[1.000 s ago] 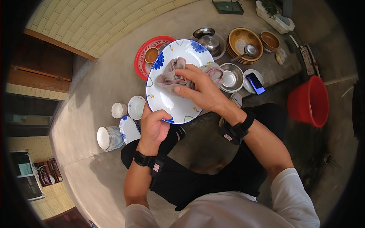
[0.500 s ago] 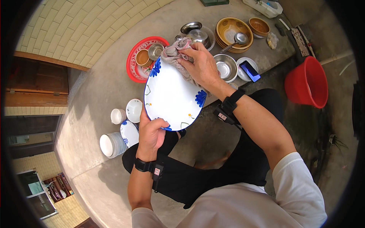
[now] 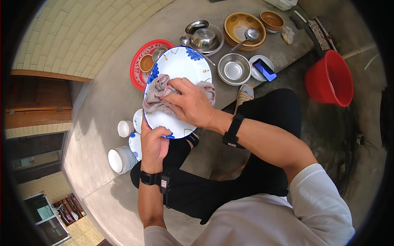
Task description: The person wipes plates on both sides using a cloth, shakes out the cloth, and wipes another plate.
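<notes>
The left hand [image 3: 154, 141] is clamped on the near rim of the plate [image 3: 180, 69], thumb over the edge. The plate is white with blue flowers, held above the floor [image 3: 102, 98] and tilted; its long axis runs from the left hand up and away toward the far dishes. The right hand [image 3: 191, 102] lies flat on the plate face, fingers together, pressing a grey-pink cloth [image 3: 158, 92] against it. The cloth is bunched on the left half of the plate.

Just left of the left hand, on the floor, stand a stack of white bowls [image 3: 119, 159] and a white cup [image 3: 124, 128].

Beyond the plate, a red tray [image 3: 137, 65] holds a small brown bowl [image 3: 146, 63]. To the right sits an empty steel bowl [image 3: 234, 69], then a white dish [image 3: 256, 73] carrying a phone [image 3: 264, 69]. Further off, a steel pot [image 3: 204, 39] rests on a steel plate, and stacked yellow bowls [image 3: 242, 26] hold a spoon [image 3: 246, 37]. A brown bowl [image 3: 272, 19] stands beside them.

The floor is bare grey concrete. A red bucket [image 3: 329, 80] stands on lower ground at right. A cream tiled wall [image 3: 69, 33] rises at far left.
</notes>
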Demonstrator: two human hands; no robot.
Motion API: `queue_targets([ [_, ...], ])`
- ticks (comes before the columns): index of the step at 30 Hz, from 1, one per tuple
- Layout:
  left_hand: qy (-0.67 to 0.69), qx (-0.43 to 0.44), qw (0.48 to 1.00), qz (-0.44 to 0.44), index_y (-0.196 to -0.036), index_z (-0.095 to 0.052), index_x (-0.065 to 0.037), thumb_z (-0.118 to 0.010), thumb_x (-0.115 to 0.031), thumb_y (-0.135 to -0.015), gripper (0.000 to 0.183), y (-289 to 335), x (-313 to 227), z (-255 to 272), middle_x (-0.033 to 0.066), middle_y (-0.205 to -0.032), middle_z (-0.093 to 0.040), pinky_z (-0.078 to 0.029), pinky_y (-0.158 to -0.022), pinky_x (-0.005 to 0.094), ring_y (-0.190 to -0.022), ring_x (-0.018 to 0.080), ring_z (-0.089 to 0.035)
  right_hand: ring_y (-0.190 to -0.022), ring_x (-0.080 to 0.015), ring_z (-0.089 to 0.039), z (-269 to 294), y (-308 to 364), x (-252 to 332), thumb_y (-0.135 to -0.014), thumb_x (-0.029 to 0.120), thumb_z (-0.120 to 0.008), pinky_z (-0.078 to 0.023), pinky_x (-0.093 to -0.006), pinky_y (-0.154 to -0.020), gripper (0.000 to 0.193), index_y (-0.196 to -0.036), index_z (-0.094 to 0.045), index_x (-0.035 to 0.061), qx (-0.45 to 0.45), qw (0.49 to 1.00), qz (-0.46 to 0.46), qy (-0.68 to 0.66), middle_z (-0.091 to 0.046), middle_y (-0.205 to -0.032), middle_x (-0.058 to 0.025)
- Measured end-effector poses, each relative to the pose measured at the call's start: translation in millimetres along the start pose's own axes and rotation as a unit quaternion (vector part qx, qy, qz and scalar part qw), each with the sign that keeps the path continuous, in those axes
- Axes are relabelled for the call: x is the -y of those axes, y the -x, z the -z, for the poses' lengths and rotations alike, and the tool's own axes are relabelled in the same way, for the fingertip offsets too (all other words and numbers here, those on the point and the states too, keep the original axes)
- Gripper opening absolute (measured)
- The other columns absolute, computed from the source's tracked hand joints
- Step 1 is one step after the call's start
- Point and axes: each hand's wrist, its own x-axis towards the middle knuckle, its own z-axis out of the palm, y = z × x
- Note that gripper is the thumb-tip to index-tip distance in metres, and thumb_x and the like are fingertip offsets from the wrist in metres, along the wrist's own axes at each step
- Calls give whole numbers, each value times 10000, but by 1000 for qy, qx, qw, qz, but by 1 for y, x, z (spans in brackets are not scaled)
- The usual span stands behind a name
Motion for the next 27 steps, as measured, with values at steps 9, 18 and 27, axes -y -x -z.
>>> queue_targets([
  [9, 2, 15, 1000, 24, -1484, -443, 26, -572, 140, -753, 751, 0, -4, -11, 161, -1397, -602, -508, -1092, 442, -1292, 318, -607, -995, -371, -592, 15, -20, -34, -858, 108, -743, -517, -454, -859, 229, -1082, -785, 95, -105, 987, -118, 33, -657, -1104, -109],
  [18, 69, 1, 998, 7, -1477, -474, -40, -637, -54, -1015, 490, -9, -1, -6, 108, -1387, -604, -489, -1082, 406, -1260, 222, -613, -1059, -386, -583, 5, 0, 16, -802, 50, -714, -513, -479, -905, 264, -1058, -772, 77, 137, 979, -70, -135, -648, -1196, -117],
  [27, 60, -9, 998, 20, -1527, -414, -4, -524, 113, -759, 784, -8, -3, -7, 169, -1466, -557, -458, -1161, 498, -1351, 355, -562, -981, -340, -677, 72, -31, -40, -762, 112, -706, -564, -432, -830, 183, -909, -809, 72, 175, 966, -87, 168, -688, -1014, -130],
])
